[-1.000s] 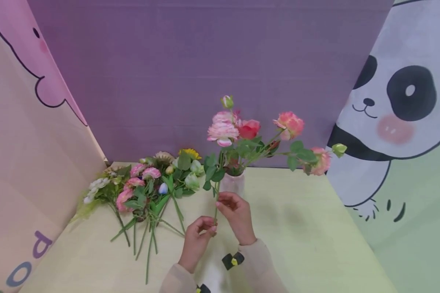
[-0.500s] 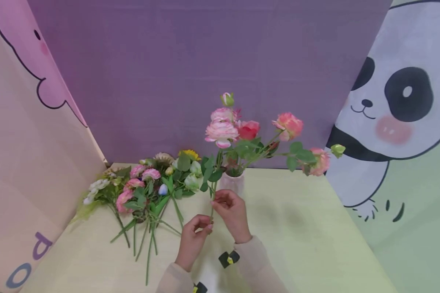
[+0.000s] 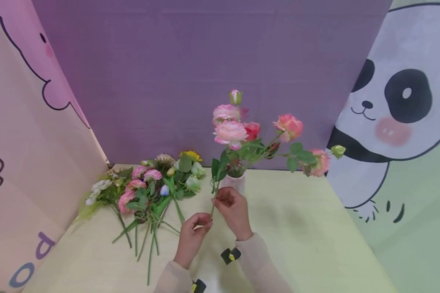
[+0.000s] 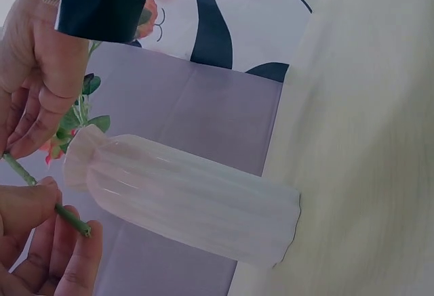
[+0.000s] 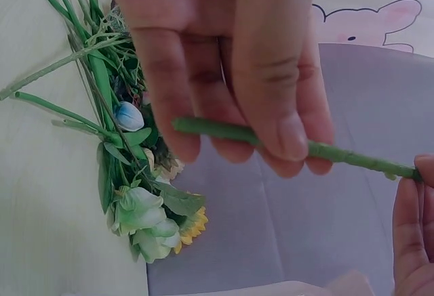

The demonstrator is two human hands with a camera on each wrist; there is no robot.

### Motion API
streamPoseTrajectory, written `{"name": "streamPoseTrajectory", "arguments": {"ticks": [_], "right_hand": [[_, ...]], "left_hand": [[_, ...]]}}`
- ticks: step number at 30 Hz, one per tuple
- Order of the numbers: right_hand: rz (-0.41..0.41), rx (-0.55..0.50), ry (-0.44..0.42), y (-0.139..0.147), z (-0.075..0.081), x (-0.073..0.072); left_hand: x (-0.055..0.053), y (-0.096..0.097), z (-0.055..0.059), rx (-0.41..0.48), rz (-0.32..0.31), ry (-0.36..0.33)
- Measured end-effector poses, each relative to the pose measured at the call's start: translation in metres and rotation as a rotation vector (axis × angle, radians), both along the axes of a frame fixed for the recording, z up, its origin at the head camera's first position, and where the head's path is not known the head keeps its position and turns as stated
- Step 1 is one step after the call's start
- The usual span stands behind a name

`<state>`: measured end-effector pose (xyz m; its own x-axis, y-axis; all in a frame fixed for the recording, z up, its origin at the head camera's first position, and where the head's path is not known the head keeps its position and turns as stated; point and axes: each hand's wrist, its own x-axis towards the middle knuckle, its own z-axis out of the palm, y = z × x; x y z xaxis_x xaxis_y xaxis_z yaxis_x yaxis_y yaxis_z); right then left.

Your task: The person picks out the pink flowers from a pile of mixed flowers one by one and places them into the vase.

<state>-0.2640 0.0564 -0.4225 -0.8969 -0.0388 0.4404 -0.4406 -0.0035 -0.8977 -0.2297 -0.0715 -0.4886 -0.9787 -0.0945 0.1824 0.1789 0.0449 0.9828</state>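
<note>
Hands [image 3: 192, 238] [image 3: 235, 212] on stem [image 5: 356, 159], its blooms [image 3: 230, 132] head-view only.

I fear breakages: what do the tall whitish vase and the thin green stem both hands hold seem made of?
Tall whitish vase: glossy, perhaps glass or glazed ceramic, given streaked highlights. Thin green stem: satin, probably plastic, given even colouring.

On the wall [image 3: 29, 171], well left of the left hand [image 3: 192, 237] and about level with it, reads "d" [image 3: 47, 239] in purple. Farther from that hand and lower, reads "o" [image 3: 13, 278] in grey-blue, just beside the "d". Farther out yet, at the view's bottom edge, shows only as a green sliver [image 3: 1, 291], too cut off to read.
</note>
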Motion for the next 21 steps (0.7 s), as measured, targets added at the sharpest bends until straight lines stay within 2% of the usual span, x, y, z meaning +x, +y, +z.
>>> {"name": "streamPoseTrajectory", "arguments": {"ticks": [6,12,14,20,21], "right_hand": [[-0.029,0.045,0.011,0.003,0.004,-0.007],[-0.088,0.12,0.026,0.008,0.015,-0.019],[-0.098,0.139,0.036,0.011,0.023,-0.021],[-0.106,0.164,0.111,0.016,0.06,-0.016],[-0.106,0.161,0.122,0.017,0.061,-0.02]], "left_hand": [[0.0,-0.006,-0.003,0.016,0.011,-0.035],[0.0,-0.011,-0.008,0.021,0.034,-0.076],[0.001,-0.013,-0.009,0.018,0.031,-0.085],[-0.001,-0.017,-0.014,0.0,0.017,-0.093],[-0.001,-0.018,-0.015,-0.005,0.015,-0.096]]}}
